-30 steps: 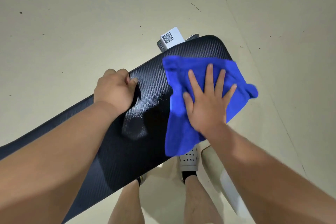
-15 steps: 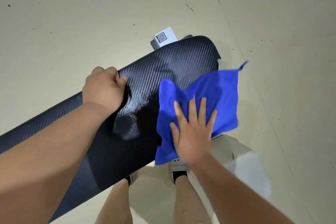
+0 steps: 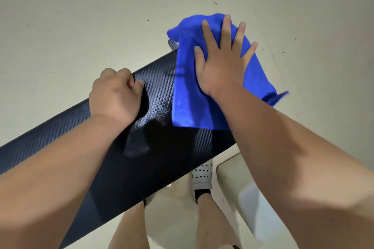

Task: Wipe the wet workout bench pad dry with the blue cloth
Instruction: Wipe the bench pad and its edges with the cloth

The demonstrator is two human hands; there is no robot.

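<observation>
Currently: bench pad (image 3: 125, 168) runs long, lower left to upper right. Blue cloth (image 3: 190, 103) covers the pad's upper-right end. Right hand (image 3: 220, 62) lies flat, fingers spread, pressing the cloth. Left hand (image 3: 115, 97) curls over the pad's far edge, gripping it. Wet sheen (image 3: 157, 113) sits mid-pad, just left of the cloth, nearer the right hand.

One bench pad (image 3: 172, 168), one blue cloth (image 3: 192, 105), one left hand (image 3: 115, 97), one right hand (image 3: 220, 66)

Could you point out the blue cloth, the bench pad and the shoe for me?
cloth (image 3: 192, 107), head view, on its flat lower left part.
pad (image 3: 162, 163), head view, on its bare dark middle.
shoe (image 3: 202, 176), head view, on its perforated white top.
</observation>
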